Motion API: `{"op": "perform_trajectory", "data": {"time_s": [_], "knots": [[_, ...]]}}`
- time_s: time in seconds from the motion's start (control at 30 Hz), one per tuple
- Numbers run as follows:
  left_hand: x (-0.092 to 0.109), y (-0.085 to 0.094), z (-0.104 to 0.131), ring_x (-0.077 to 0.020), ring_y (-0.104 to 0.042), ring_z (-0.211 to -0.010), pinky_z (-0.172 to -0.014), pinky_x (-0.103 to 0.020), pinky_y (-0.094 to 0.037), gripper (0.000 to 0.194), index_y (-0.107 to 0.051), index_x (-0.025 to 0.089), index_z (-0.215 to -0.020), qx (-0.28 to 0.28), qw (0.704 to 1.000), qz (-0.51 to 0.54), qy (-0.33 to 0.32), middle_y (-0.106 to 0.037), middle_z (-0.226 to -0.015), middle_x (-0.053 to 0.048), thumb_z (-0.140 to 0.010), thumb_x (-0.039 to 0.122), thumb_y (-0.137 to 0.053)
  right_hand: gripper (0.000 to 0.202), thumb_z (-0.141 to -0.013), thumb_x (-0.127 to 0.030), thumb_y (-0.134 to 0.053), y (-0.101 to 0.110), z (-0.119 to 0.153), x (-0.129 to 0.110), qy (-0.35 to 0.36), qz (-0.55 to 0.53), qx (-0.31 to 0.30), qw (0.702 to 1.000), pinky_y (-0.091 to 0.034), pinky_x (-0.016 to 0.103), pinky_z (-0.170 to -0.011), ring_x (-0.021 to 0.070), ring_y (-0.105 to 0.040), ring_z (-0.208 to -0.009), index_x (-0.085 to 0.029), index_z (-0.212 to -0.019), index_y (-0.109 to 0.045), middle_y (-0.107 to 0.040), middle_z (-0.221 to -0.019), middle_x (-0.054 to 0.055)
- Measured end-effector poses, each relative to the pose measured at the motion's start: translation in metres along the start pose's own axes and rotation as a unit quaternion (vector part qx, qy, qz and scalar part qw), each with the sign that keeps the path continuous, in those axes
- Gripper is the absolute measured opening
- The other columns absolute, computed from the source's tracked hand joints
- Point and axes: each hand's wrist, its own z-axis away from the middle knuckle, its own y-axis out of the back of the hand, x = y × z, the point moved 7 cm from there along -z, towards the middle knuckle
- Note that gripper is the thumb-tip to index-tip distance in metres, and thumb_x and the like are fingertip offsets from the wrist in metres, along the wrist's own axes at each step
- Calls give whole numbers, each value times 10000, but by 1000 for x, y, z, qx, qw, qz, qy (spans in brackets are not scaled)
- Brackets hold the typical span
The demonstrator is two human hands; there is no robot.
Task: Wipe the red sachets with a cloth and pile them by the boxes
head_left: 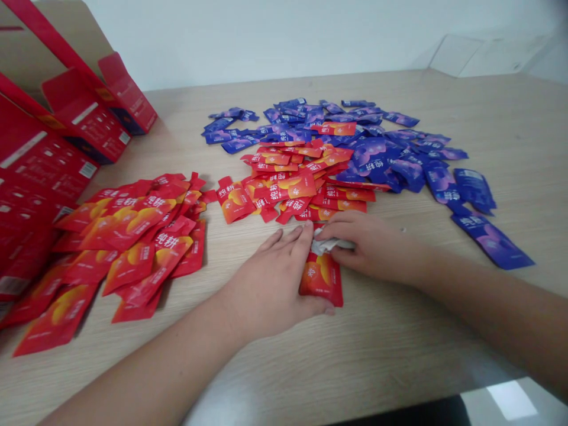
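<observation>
A red-and-orange sachet lies flat on the table in front of me. My left hand rests along its left side with the fingers stretched out and the thumb at its lower edge. Against the sachet's upper part, my right hand presses a crumpled white tissue, its fingers closed around it. Part of the sachet's top is hidden by the tissue and fingers. Just beyond the hands is a heap of red sachets, which meets a spread of purple-blue sachets.
Another pile of red sachets lies to the left. Red cardboard boxes with raised flaps stand along the left edge. One purple sachet lies at the right. A white wall rises behind the wooden table.
</observation>
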Motion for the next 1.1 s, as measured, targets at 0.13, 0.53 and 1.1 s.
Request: {"op": "perform_trajectory", "data": {"time_s": [0.13,0.53,1.1], "knots": [[2,0,0,-398,-400,-1643,-1371,-578,-294,1266,-241,28,-1731,0,1000,-13,-4,-341,-1769,-292,-852,722,-832,272,-1000,-185,-650,0,0,11,-23,42,25,999,-586,478,-999,309,-720,-1130,-206,-1238,-779,-780,-1168,115],[2,-2,0,-369,-389,-1653,-1379,-553,-284,1245,-258,59,-1728,8,1000,-1,0,-375,-1763,-270,-855,743,-822,241,-962,-170,-694,14,16,-35,82,-5,37,996,-599,441,-970,281,-732,-1092,-201,-1191,-765,-790,-1180,107],[4,2,-1,-385,-418,-1636,-1381,-581,-265,1218,-241,65,-1728,-1,1000,21,12,-380,-1757,-278,-868,703,-820,267,-964,-160,-684,2,-4,2,-15,14,-11,1000,-576,453,-959,297,-729,-1063,-205,-1195,-810,-776,-1149,117]]}}
